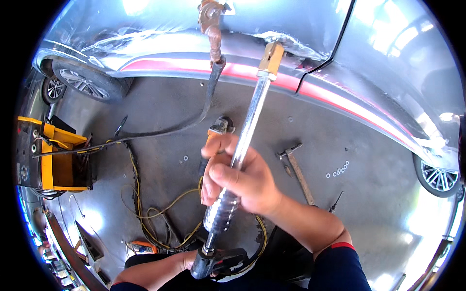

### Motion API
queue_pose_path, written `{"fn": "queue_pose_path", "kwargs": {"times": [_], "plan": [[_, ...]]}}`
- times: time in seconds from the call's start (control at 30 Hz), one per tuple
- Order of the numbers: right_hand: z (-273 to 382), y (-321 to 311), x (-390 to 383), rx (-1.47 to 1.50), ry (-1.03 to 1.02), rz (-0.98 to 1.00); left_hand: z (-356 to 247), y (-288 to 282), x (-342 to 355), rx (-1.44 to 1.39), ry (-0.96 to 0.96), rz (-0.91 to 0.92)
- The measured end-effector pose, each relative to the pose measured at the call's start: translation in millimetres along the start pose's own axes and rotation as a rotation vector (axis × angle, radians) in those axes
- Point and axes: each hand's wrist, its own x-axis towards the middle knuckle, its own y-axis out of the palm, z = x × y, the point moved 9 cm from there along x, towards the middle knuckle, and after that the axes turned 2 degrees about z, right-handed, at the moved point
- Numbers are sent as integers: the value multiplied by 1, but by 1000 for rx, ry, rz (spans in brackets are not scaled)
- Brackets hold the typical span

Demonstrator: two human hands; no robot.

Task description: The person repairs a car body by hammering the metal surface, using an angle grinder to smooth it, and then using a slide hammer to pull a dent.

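A slide hammer dent puller [250,125] runs slantwise across the middle, with a bright metal rod and a ribbed sliding weight. Its brass-coloured head [271,60] meets the scraped, dented lower door of a grey car [170,41]. My right hand [245,182] is curled around the rod, thumb lying across it, just above the weight. Down at the lower end, my left hand [190,260] is closed at the black handle [206,264]; most of its fingers are hidden behind it. Left of the head, a brown clamp [210,22] with a thick black cable [208,97] sits against the door.
On the floor lie an angle grinder [221,127], a hammer [300,174], several small washers [338,171] and tangled yellow hose [138,194]. A yellow-and-black machine cart [63,160] stands at left, the cable running to it. An orange meter [142,247] is near my left forearm.
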Motion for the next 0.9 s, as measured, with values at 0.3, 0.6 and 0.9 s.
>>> {"fn": "queue_pose_path", "kwargs": {"times": [0.3, 0.6, 0.9], "plan": [[-60, 22, -56, 79, 201, -29, -16, 16, -6, 164, 42, 24], [-28, -5, -51, -220, 149, -145, -65, -11, -33, 231, 972, -684], [-33, 7, -64, -164, 161, 4, -31, -29, -6, 156, 314, -303]]}}
